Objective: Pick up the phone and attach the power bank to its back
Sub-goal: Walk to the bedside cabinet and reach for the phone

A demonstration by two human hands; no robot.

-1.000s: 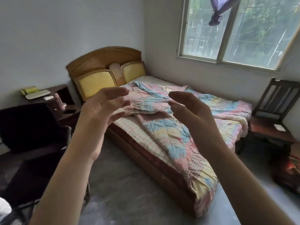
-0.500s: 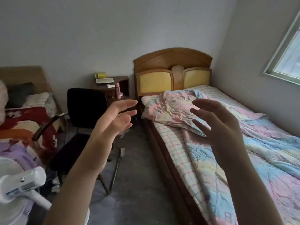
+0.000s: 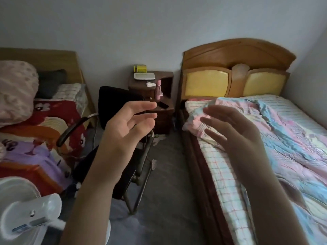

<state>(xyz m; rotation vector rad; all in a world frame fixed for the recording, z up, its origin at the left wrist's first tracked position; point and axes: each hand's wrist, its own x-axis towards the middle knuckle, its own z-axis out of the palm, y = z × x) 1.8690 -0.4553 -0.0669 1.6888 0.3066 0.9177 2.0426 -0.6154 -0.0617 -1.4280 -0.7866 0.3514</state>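
Note:
A dark flat phone [image 3: 163, 105] lies on the lower shelf of a brown wooden nightstand [image 3: 151, 89] between two beds. A flat white slab [image 3: 144, 76] lies on the nightstand's top; I cannot tell whether it is the power bank. My left hand [image 3: 128, 121] is raised in front of me, palm inward, fingers spread and empty, its fingertips just left of the phone in the picture. My right hand [image 3: 230, 131] is raised beside it over the bed's edge, fingers apart, holding nothing.
A black office chair [image 3: 113, 103] stands in front of the nightstand. A bed with a pastel quilt [image 3: 283, 138] runs along the right; a bed with a red blanket [image 3: 44, 121] is at left. A white fan [image 3: 26, 209] sits lower left. A pink bottle [image 3: 158, 89] and yellow box [image 3: 140, 68] stand on the nightstand.
The view has swung left from the window and right bed toward the nightstand, chair and left bed. Both hands stay raised and empty in front of me.

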